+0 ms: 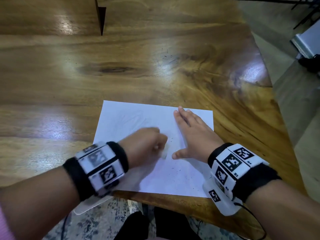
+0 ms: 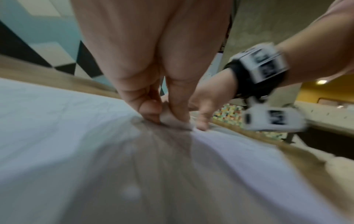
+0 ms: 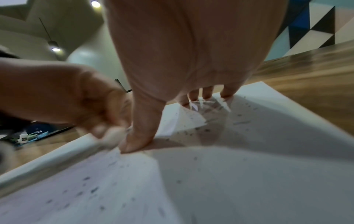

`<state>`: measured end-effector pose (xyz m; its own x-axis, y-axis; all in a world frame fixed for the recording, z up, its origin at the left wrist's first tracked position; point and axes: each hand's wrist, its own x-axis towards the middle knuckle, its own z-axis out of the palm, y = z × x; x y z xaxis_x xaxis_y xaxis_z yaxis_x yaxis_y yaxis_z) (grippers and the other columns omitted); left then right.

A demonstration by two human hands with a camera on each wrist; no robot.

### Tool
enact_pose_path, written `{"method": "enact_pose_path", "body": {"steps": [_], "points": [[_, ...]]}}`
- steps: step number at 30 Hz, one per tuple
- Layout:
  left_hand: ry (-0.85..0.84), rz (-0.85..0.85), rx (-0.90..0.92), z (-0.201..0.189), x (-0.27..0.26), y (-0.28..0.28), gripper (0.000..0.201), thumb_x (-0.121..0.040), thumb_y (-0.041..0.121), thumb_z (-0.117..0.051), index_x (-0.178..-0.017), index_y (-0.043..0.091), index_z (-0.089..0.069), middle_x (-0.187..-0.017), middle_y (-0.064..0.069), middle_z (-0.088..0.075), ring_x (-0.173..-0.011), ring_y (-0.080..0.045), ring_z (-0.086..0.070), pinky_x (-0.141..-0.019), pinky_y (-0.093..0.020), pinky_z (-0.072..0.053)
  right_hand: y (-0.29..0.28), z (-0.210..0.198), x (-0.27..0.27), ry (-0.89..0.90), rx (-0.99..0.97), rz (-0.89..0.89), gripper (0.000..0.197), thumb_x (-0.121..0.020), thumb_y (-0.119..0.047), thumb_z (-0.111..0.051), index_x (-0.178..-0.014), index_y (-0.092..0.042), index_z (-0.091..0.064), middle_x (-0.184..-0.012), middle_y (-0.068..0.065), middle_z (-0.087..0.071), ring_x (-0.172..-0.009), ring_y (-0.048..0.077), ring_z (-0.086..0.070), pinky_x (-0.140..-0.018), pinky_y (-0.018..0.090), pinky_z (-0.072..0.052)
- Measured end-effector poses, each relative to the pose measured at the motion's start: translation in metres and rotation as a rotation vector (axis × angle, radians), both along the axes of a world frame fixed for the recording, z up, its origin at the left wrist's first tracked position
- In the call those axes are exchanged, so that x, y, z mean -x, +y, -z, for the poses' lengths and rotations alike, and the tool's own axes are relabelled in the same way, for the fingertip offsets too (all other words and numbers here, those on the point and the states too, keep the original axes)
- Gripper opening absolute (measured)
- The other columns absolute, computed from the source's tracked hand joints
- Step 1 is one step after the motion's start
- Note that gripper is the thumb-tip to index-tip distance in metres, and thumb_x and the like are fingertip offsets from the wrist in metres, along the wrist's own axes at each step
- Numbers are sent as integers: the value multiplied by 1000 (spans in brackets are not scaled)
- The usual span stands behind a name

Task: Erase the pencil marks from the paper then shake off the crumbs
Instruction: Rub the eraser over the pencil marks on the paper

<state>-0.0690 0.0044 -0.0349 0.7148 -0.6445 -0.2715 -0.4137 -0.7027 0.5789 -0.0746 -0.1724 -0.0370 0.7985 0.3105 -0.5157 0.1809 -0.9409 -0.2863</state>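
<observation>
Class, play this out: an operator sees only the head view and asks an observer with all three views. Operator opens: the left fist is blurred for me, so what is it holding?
Observer: The left hand pinches a small pale eraser against the paper; the left wrist view shows it at the fingertips.
Operator: Is the right hand flat on the sheet?
Observer: Not quite. In the right wrist view the right hand is arched, with the thumb tip and fingertips pressing the paper.
Operator: How many crumbs are there?
Observer: Many dark crumbs lie scattered across the near part of the sheet.
</observation>
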Motion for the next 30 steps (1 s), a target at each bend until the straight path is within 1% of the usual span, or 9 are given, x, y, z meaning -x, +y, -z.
{"method": "enact_pose_path", "body": {"steps": [4, 7, 10, 13, 16, 21, 25, 27, 30], "points": [[-32, -126, -9, 2, -25, -19, 3, -78, 10, -61, -76, 9, -59, -72, 2, -41, -73, -20, -43, -62, -25, -26, -1, -1, 0, 6, 0, 1, 121, -73, -56, -70, -149, -21, 17, -155, -8, 27, -144, 11, 19, -114, 24, 5], [6, 21, 24, 3, 10, 7, 22, -77, 11, -58, -61, 19, -47, -66, 5, -37, -66, -19, -44, -57, -23, -28, -1, 0, -1, 10, -13, 5, 121, -73, -55, -70, -149, -21, 17, -155, -8, 27, -143, 10, 20, -115, 25, 5], [76, 69, 29, 3, 31, 22, 15, -77, 14, -53, -62, 17, -51, -68, 8, -37, -65, -17, -45, -56, -17, -28, -1, 1, 0, 12, -14, 9, 121, -73, -54, -71, -149, -20, 17, -155, -8, 27, -143, 11, 21, -116, 26, 5], [-25, -43, 6, 1, 4, 0, 11, -76, 18, -50, -74, 11, -58, -76, 0, -44, -76, -27, -53, -63, -28, -35, 0, 0, 0, 13, -1, -1, 121, -74, -55, -70, -148, -20, 18, -154, -7, 28, -143, 11, 21, -117, 27, 5], [-54, -135, -25, 2, -14, -14, 1, -80, 9, -57, -80, 8, -58, -82, -5, -46, -83, -29, -54, -71, -33, -39, 0, 0, 0, 25, 3, 0, 120, -74, -55, -70, -148, -21, 18, -154, -8, 29, -143, 11, 21, -116, 26, 5], [29, 27, -9, -2, 31, 15, 14, -77, 8, -53, -66, 15, -49, -75, -1, -43, -70, -19, -44, -56, -19, -28, 0, -3, 0, 27, -1, 12, 120, -73, -54, -71, -149, -22, 17, -155, -10, 27, -143, 9, 20, -113, 24, 4], [12, 2, -53, 0, 33, 16, 12, -76, 4, -53, -69, 14, -52, -78, -2, -46, -72, -22, -48, -64, -30, -37, -3, -3, -2, 51, -22, 9, 118, -75, -49, -73, -149, -23, 15, -154, -11, 26, -143, 9, 19, -114, 24, 3], [36, -16, -69, 0, 30, 14, 11, -77, 5, -55, -69, 13, -54, -74, 1, -47, -72, -21, -48, -62, -26, -38, -6, -5, -5, 79, -33, 0, 115, -77, -42, -73, -150, -23, 14, -155, -13, 25, -143, 9, 18, -114, 24, -1], [34, -15, -89, -4, 15, 4, 14, -76, 13, -64, -66, 18, -56, -59, 11, -39, -67, -14, -42, -51, -10, -27, -7, -7, -6, 90, -31, 1, 113, -78, -35, -74, -150, -22, 12, -155, -13, 23, -144, 9, 15, -114, 25, -5]]}}
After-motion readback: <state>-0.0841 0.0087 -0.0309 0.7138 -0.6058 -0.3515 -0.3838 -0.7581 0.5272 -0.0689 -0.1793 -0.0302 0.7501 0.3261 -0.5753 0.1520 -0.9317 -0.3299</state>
